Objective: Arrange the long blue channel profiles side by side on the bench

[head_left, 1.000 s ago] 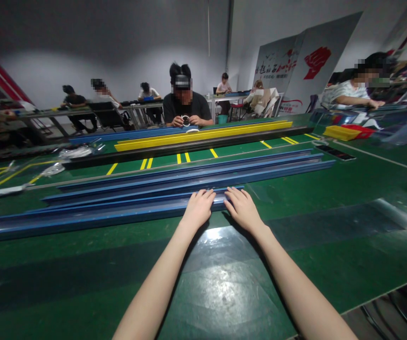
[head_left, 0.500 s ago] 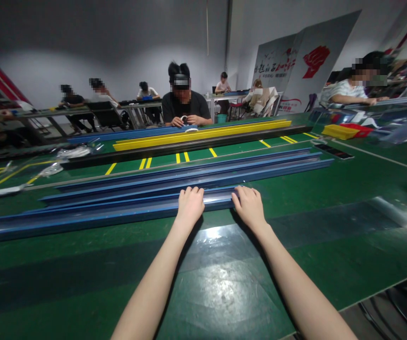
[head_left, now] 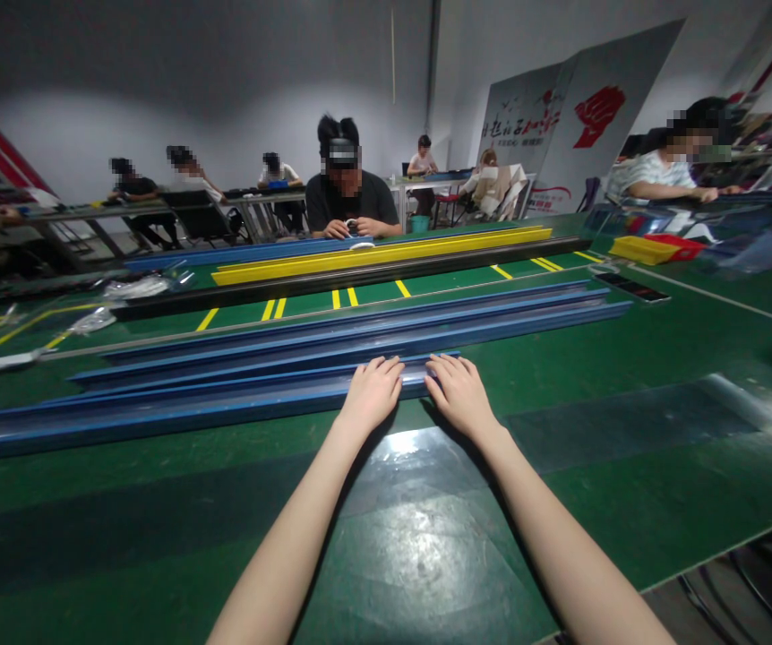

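Observation:
A long blue plastic channel [head_left: 177,411] lies nearest me on the green table, running from the left edge to the middle. My left hand [head_left: 373,391] grips it close to its right end, with fingers curled over the top. On the end portion itself, my right hand [head_left: 458,391] holds on in the same way, thumb on the near side. A short stretch of channel shows between the hands. Just beyond lie two more blue channels [head_left: 386,336], roughly parallel. A clear plastic strip [head_left: 601,430] lies flat on the table under my forearms.
Farther back lie a yellow channel [head_left: 392,255] and a black one [head_left: 359,277]. A person [head_left: 352,197] sits opposite, handling a small ring-shaped thing. At right are a phone [head_left: 634,287], a yellow tray [head_left: 642,250] and a red tray [head_left: 678,246]. Plastic bags [head_left: 137,288] lie at left.
My hands have slid closer together along the near blue channel, the left to the right and the right to the left. The channel lies where it was.

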Motion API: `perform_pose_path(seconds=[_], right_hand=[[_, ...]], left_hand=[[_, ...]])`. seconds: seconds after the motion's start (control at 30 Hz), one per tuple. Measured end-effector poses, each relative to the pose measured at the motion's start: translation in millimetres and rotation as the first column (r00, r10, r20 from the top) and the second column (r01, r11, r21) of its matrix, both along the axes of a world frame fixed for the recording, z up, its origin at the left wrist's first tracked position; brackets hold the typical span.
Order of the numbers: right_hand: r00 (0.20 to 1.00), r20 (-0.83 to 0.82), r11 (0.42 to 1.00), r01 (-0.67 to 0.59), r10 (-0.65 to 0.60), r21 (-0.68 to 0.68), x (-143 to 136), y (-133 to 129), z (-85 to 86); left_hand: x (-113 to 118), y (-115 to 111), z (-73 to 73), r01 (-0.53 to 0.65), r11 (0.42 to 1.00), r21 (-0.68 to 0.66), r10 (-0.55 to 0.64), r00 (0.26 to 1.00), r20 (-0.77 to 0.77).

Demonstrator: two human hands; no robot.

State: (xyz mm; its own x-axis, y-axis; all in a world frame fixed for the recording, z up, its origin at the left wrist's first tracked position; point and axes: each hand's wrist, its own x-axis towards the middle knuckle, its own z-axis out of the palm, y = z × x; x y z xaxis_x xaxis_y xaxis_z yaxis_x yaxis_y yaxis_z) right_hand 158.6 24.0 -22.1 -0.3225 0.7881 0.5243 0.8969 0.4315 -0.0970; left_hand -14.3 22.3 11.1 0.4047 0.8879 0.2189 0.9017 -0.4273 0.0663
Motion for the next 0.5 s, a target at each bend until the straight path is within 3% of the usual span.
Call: perform_pose_path(seconds=[0.27, 0.5], right_hand=[[0.978, -0.083, 0.981, 0.193, -0.190, 0.036, 5.2, 1.3, 1.9], [0.990, -0.030, 0.990, 0.137, -0.136, 0.019, 0.6, 0.2, -1.1]], left_hand=[[-4.4, -2.9, 13.2, -0.122, 0.993, 0.006, 0.122, 0.992, -0.027], [-7.0, -2.0, 13.2, -0.236, 0.968, 0.084, 0.241, 0.969, -0.058]])
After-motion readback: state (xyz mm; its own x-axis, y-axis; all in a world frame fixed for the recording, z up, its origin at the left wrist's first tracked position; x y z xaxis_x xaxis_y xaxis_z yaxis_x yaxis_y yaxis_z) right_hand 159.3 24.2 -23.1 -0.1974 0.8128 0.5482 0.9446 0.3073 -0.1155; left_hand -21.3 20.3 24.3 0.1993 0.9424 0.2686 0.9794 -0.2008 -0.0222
